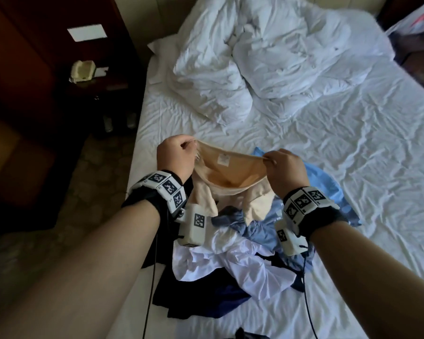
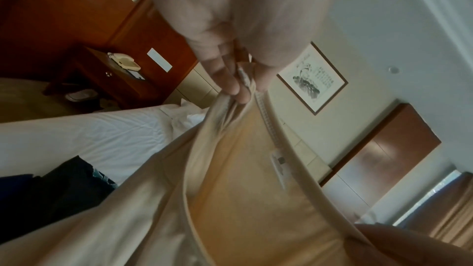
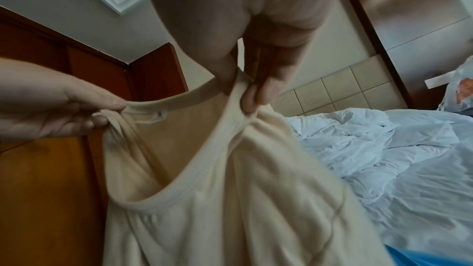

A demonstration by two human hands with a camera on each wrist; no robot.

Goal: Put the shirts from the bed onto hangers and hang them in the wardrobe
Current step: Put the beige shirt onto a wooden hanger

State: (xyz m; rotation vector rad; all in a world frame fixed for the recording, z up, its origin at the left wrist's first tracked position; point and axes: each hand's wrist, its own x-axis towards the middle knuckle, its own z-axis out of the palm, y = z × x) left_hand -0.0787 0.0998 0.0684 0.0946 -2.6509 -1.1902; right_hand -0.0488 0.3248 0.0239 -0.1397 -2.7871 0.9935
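Head view: two hands, left hand (image 1: 175,155) and right hand (image 1: 285,168), each pinch one cream shirt (image 1: 233,172) above one pile of clothes (image 1: 230,255) on the bed (image 1: 353,167).

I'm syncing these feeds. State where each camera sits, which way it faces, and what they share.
Head: looks down at the bed; both forearms show, left hand and right hand pinching the cream shirt.
Left wrist: looks along the fingers toward the headboard wall.
Right wrist: looks leftward; both hands show.
Shared: the shirt's neckline.
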